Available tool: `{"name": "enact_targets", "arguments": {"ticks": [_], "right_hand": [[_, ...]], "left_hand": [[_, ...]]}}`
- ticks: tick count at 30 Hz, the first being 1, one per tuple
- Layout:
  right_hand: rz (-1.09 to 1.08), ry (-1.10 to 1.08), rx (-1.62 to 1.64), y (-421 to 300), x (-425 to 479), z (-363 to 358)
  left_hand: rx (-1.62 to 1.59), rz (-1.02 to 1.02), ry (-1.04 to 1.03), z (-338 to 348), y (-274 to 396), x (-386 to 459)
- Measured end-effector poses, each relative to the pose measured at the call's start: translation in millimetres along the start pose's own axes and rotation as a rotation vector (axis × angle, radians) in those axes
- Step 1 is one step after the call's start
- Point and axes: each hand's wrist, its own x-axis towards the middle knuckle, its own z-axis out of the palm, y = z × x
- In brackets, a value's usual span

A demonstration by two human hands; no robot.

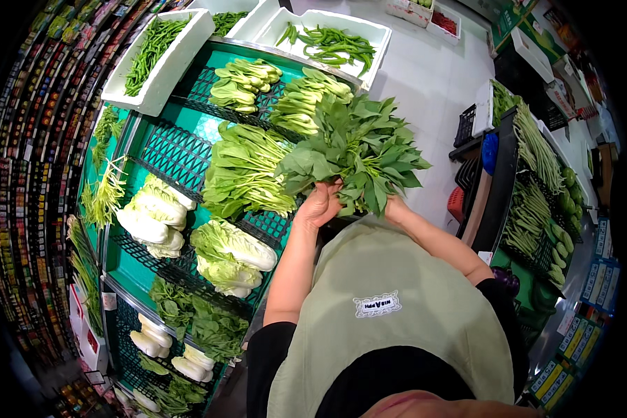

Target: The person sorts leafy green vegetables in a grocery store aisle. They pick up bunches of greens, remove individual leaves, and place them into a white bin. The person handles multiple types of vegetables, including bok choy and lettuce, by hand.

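A large bunch of dark green leafy vegetables (366, 149) is held up in front of my apron, between both hands. My left hand (321, 204) grips it from below on the left side, with the fingers partly covered by leaves. My right hand (394, 209) is at the lower right of the bunch, its fingers mostly hidden under the foliage. Just left of the bunch, a pile of leafy greens with pale stems (248, 170) lies on the display stand. Bok choy (298, 107) lies behind it, partly overlapped by the held leaves.
The green stand holds black plastic mesh trays (175, 154), napa cabbages (154, 214) and spinach-like greens (217, 326). White foam boxes of green peppers (337, 47) and green beans (154, 55) sit along its far edge. Another vegetable stand with long beans (538, 149) is to the right.
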Motion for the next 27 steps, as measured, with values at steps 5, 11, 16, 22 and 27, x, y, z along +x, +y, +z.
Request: {"name": "enact_targets", "arguments": {"ticks": [5, 11, 16, 22, 27], "right_hand": [[-0.768, -0.259, -1.603, 59, 4, -49], [-0.235, -0.277, -1.156, -91, -28, 1], [-0.077, -0.096, -0.516, -141, -24, 23], [-0.539, 0.055, -0.816, -98, 8, 20], [-0.583, 0.023, -1.102, -86, 4, 17]], "left_hand": [[0.287, 0.083, 0.355, 21, -4, 15], [0.119, 0.128, 0.590, 32, -11, 19], [0.025, 0.150, 0.617, 8, -18, 18], [-0.177, -0.020, 0.501, 21, -14, 14], [-0.166, 0.049, 0.583, 23, -21, 5]]}}
